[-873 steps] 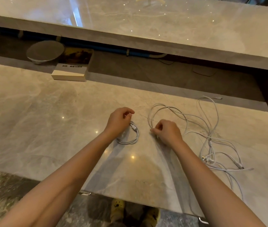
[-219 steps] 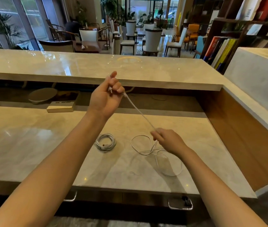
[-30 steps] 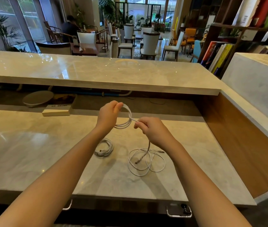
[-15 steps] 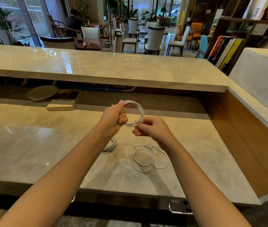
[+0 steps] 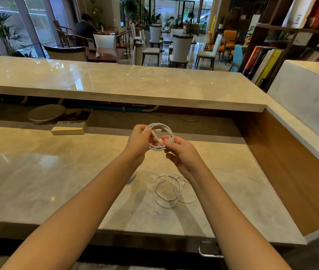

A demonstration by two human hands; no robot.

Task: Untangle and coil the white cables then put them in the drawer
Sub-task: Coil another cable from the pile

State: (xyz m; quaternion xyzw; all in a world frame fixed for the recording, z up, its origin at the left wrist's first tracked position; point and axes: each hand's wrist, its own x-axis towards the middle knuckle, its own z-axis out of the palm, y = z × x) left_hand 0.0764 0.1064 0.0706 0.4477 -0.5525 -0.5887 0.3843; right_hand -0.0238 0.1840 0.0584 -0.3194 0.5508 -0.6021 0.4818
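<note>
Both hands hold a small round coil of white cable (image 5: pixel 166 128) in the air above the marble desk (image 5: pixel 37 172). My left hand (image 5: pixel 138 142) grips the coil's left side. My right hand (image 5: pixel 182 154) pinches the cable's end at the coil's lower right. A second white cable (image 5: pixel 171 191) lies in loose loops on the desk below my right wrist. A third white coil (image 5: pixel 132 177) on the desk is mostly hidden by my left forearm. A metal drawer handle (image 5: pixel 209 252) shows under the desk's front edge.
A flat white box (image 5: pixel 68 130) and a round grey disc (image 5: pixel 46 114) sit at the back left on the lower shelf. A raised marble counter (image 5: pixel 115 84) runs behind. A wooden side panel (image 5: pixel 291 172) closes the desk on the right.
The cable's trailing end has been drawn up off the desk into the coil, which is now thicker. My right hand moved in close against the coil.
</note>
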